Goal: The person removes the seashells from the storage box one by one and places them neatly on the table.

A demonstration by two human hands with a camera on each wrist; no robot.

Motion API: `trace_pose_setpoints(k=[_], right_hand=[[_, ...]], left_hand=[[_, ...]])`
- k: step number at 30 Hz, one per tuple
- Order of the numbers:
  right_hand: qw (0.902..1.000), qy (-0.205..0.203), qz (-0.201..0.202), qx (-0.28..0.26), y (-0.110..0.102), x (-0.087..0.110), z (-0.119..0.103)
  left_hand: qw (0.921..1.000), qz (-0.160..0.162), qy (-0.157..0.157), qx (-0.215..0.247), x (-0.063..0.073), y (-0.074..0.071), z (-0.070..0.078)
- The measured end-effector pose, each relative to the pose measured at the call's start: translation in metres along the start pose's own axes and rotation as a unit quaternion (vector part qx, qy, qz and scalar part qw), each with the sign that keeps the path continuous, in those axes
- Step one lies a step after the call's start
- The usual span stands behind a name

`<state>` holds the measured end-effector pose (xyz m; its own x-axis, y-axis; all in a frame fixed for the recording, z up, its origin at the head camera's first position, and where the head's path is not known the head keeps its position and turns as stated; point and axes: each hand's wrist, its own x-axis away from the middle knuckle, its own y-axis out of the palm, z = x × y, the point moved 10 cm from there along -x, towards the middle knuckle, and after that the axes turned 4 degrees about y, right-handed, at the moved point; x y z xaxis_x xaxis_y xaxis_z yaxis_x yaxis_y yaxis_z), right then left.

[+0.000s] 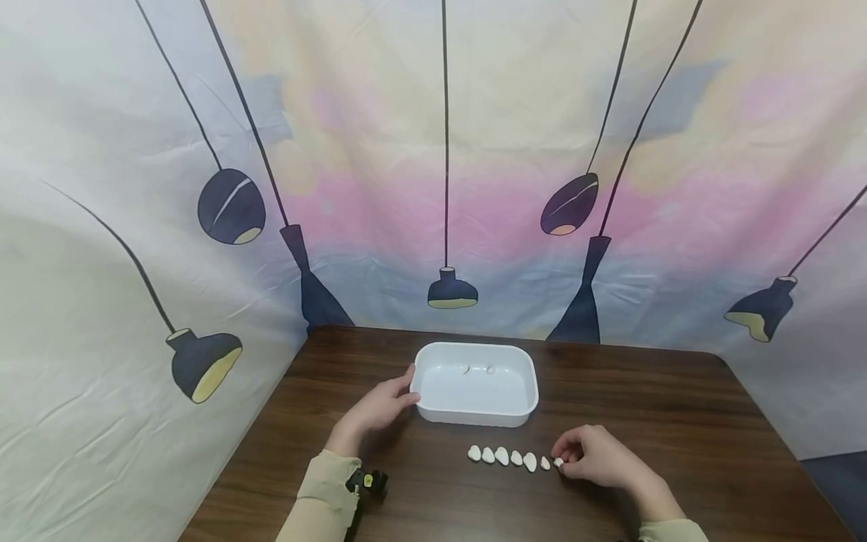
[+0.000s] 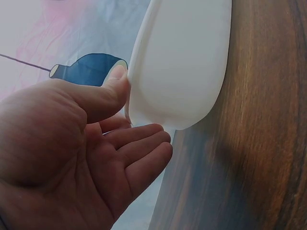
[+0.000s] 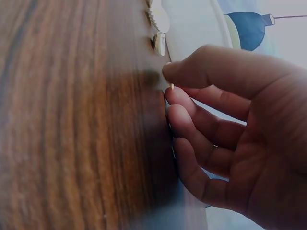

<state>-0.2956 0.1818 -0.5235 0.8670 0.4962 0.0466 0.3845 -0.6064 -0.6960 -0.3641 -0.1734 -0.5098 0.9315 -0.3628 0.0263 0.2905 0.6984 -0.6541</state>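
Note:
At the left end of a white rectangular tray (image 1: 474, 416), my left hand (image 1: 379, 406) touches the outer wall. Its thumb lies at the rim, and its other fingers stretch out loosely in the left wrist view. My right hand (image 1: 599, 455) pinches a small white shell-like piece (image 1: 558, 462) between thumb and fingers, low over the table at the right end of a row. Only a thin sliver of that piece (image 3: 172, 86) shows in the right wrist view. Several similar white pieces (image 1: 502, 456) form the row, in front of the tray; one nearby has a ridged edge.
Two small curved pieces (image 1: 491, 369) lie inside the tray toward its far wall. Dark brown wood makes up the tabletop (image 1: 677, 421). Behind it hangs a cloth (image 1: 379, 188) printed with lamps. A small black device (image 1: 369, 482) sits on the left wrist.

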Motion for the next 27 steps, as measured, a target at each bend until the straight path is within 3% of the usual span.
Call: trace_pose_setpoints(k=[27], right_hand=[[1.0000, -0.001, 0.004, 0.004, 0.0029, 0.0010, -0.0036]], left_hand=[[1.0000, 0.000, 0.003, -0.004, 0.0003, 0.0008, 0.0026]])
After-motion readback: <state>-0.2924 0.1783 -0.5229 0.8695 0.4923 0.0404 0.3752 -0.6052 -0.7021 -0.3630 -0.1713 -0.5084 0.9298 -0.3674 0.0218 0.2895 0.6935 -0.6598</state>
